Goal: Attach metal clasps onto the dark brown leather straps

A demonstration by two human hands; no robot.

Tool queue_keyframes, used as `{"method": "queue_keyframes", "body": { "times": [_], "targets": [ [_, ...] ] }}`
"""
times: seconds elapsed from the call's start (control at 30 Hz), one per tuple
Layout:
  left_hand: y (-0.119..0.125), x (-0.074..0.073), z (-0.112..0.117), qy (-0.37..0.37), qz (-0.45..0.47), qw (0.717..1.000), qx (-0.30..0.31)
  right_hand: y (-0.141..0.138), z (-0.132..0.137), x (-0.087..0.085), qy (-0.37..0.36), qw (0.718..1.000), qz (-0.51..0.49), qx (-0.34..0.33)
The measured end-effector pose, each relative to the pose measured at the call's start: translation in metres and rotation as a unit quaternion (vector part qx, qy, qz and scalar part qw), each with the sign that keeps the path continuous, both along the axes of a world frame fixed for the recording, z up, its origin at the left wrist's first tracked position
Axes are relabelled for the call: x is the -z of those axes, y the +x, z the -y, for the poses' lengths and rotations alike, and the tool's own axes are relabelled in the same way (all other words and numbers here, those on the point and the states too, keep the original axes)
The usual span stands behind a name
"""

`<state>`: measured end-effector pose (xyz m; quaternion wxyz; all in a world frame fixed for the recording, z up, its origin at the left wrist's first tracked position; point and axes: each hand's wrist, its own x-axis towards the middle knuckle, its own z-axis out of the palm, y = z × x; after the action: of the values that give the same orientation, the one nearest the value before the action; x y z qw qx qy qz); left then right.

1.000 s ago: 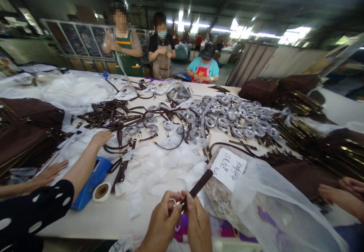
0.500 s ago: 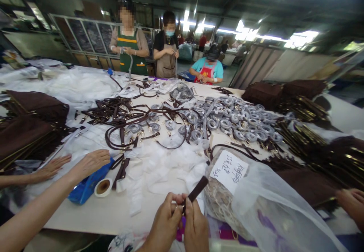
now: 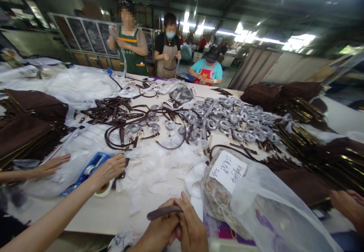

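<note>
The left hand (image 3: 162, 227) is gripping narrowly, fingers folded round a short brown strap (image 3: 165, 212), while the right hand (image 3: 193, 225) is pressing in beside it; how firmly the right is holding, I cannot tell, as the strap's inner end is hiding between the two. The strap's rounded free end is pointing out to the left, low in the middle, just above the near edge of the table (image 3: 82, 218). Right beside the hands, a clear bag (image 3: 218, 201) is bulging with pale stringy stuff and showing off a handwritten label (image 3: 228, 170), with a filmy plastic bag (image 3: 273, 202) sprawling next to it. Straight ahead, white wrapping sheets (image 3: 162, 168) are lying rumpled. Over to the left, a co-worker's hand (image 3: 110, 170) is hovering or resting near a blue tape dispenser (image 3: 90, 170), the forearm partly covering a tape roll (image 3: 104, 191). Further in, a long dark strap (image 3: 107, 140) is looping near a heap of brown straps (image 3: 109, 110), and wrapped coils (image 3: 241, 119) are crowding the right. Brown fabric stacks (image 3: 31, 121) are rising at the left edge. Across the table, three people in aprons are standing or sitting, busy with their hands.
</note>
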<state>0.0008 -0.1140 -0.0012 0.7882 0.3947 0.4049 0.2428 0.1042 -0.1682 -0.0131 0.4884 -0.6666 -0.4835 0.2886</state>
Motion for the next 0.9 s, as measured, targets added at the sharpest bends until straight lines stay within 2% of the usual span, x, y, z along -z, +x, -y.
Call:
{"method": "queue_keyframes", "body": {
  "times": [0.07, 0.13, 0.27, 0.37, 0.47, 0.53, 0.63, 0.7, 0.83, 0.9],
  "targets": [
    [-0.006, -0.010, -0.002, -0.045, -0.005, 0.998, 0.054, 0.005, 0.001, -0.006, -0.020, 0.999, -0.028, -0.033],
    [-0.010, -0.019, -0.004, -0.080, 0.015, 0.994, 0.075, 0.009, 0.001, -0.009, -0.049, 0.993, -0.103, -0.035],
    [-0.015, -0.031, -0.006, -0.130, 0.093, 0.987, 0.035, 0.005, 0.009, 0.002, -0.137, 0.954, -0.265, 0.034],
    [-0.020, -0.032, -0.004, -0.157, 0.128, 0.979, 0.026, -0.005, 0.021, 0.015, -0.186, 0.931, -0.295, 0.110],
    [-0.027, -0.026, 0.003, -0.196, 0.142, 0.969, 0.045, -0.012, 0.030, 0.016, -0.211, 0.913, -0.310, 0.160],
    [-0.030, -0.020, 0.009, -0.224, 0.159, 0.960, 0.051, -0.012, 0.032, 0.011, -0.208, 0.923, -0.295, 0.129],
    [-0.032, -0.012, 0.017, -0.266, 0.189, 0.944, 0.050, -0.007, 0.033, 0.005, -0.159, 0.950, -0.267, 0.024],
    [-0.032, -0.009, 0.021, -0.298, 0.206, 0.931, 0.041, -0.004, 0.035, 0.005, -0.145, 0.950, -0.277, -0.011],
    [-0.033, -0.006, 0.025, -0.364, 0.221, 0.905, 0.013, 0.000, 0.043, 0.009, -0.168, 0.941, -0.293, 0.018],
    [-0.033, -0.006, 0.027, -0.374, 0.217, 0.902, 0.011, 0.001, 0.048, 0.011, -0.167, 0.943, -0.284, 0.037]
  ]
}}
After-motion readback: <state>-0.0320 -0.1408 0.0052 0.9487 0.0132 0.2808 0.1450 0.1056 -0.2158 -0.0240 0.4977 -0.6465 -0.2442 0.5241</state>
